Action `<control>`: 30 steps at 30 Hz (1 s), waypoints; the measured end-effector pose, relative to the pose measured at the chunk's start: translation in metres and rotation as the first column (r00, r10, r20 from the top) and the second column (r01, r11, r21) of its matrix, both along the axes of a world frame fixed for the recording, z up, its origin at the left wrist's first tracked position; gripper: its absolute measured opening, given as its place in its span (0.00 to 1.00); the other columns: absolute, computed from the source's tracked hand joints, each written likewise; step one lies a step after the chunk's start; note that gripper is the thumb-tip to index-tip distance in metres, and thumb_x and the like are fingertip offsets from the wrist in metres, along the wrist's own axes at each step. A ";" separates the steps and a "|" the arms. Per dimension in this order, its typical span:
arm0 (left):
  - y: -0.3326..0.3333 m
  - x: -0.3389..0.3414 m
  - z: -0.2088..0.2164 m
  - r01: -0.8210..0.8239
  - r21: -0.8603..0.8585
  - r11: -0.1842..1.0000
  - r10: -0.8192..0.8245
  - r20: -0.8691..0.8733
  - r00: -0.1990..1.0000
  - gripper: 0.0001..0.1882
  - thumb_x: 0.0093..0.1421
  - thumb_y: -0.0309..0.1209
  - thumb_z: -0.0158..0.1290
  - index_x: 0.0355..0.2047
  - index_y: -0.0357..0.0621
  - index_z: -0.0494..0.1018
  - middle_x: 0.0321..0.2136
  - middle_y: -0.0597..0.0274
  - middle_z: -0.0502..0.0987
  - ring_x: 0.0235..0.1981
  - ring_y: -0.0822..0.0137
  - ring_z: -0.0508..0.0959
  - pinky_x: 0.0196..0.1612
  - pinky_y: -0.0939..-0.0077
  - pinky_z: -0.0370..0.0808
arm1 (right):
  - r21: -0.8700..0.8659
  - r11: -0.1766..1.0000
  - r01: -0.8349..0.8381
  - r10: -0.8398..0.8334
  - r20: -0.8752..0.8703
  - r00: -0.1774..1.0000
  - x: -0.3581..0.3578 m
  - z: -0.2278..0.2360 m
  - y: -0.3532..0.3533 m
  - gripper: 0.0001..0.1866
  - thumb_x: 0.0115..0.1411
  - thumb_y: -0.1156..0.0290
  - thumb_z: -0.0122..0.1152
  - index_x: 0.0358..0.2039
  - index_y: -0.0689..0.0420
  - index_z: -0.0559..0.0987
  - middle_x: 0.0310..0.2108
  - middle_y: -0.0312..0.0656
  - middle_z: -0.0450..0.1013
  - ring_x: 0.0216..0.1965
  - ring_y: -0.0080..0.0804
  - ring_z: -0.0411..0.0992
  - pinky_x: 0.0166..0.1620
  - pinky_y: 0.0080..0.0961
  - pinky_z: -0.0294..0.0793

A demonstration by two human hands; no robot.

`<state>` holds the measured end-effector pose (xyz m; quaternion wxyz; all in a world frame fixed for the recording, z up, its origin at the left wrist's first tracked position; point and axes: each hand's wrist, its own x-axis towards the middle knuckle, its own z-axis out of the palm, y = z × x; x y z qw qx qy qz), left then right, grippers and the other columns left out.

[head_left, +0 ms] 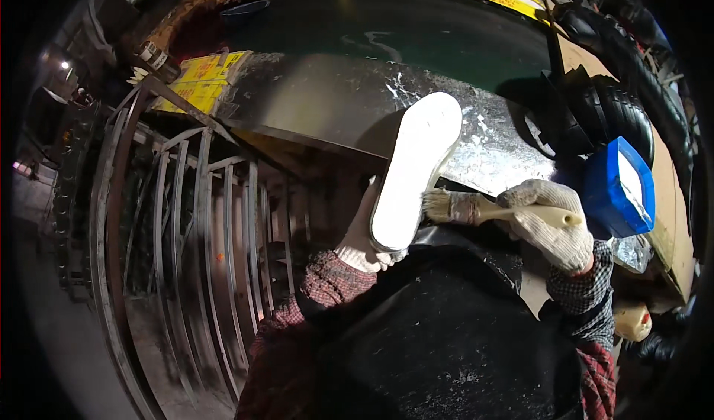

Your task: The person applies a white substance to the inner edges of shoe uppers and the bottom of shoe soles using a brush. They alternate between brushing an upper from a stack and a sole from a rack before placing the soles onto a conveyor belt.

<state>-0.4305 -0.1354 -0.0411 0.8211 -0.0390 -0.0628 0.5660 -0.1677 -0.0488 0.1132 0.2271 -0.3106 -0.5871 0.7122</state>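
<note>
A white shoe (418, 163), its flat sole side facing up, is held tilted over the near edge of the bench. My gloved left hand (363, 230) grips it from below and around the heel end; part of the fingers is hidden beneath it. In my gloved right hand (547, 223) is a paintbrush (480, 209) with a pale wooden handle. Its bristles (436, 205) meet the shoe's right edge, or come very close to it. Right of that hand stands a blue square tub (621, 189) with white stuff inside.
A dark worktop (312, 97) spattered with white spreads ahead, a green belt-like surface (446, 41) behind it. Metal racks (201, 197) stand at left. Black ribbed rubber pieces (610, 115) lie at right, above a pale jug (632, 321). Yellow printed sheets (201, 78) lie at the worktop's left end.
</note>
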 end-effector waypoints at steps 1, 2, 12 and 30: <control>-0.004 -0.003 -0.024 -0.117 0.082 0.990 0.139 -0.355 0.925 0.31 0.70 0.49 0.39 0.63 0.38 0.59 0.55 0.48 0.70 0.52 0.58 0.76 0.51 0.65 0.79 | 0.119 0.993 -0.001 0.016 -0.126 0.992 -0.006 -0.005 -0.006 0.10 0.58 0.70 0.66 0.36 0.64 0.79 0.37 0.48 0.78 0.39 0.30 0.78 0.41 0.21 0.80; -0.007 -0.006 -0.035 -0.185 0.197 0.963 0.269 -0.651 0.709 0.30 0.71 0.49 0.38 0.63 0.39 0.59 0.54 0.48 0.71 0.52 0.59 0.75 0.51 0.65 0.79 | 0.307 0.950 -0.054 0.106 -0.155 0.982 -0.014 -0.006 -0.010 0.11 0.58 0.69 0.67 0.37 0.62 0.80 0.37 0.46 0.78 0.38 0.31 0.78 0.42 0.25 0.79; -0.015 -0.017 -0.034 0.087 -0.412 0.907 -0.211 -0.266 0.941 0.47 0.59 0.69 0.36 0.63 0.41 0.60 0.43 0.38 0.76 0.30 0.49 0.82 0.32 0.55 0.82 | 0.527 0.735 0.426 -0.458 -0.077 0.886 -0.008 -0.051 0.090 0.13 0.61 0.75 0.59 0.46 0.62 0.78 0.31 0.38 0.76 0.31 0.25 0.73 0.35 0.21 0.74; 0.090 -0.078 0.097 -0.565 -0.547 0.618 -0.307 -0.830 0.466 0.35 0.59 0.65 0.49 0.43 0.43 0.73 0.25 0.51 0.76 0.14 0.71 0.69 0.14 0.86 0.65 | 0.940 0.330 0.092 -0.196 -0.027 0.980 0.030 0.001 0.048 0.16 0.53 0.69 0.69 0.41 0.60 0.78 0.29 0.44 0.74 0.27 0.39 0.73 0.30 0.33 0.72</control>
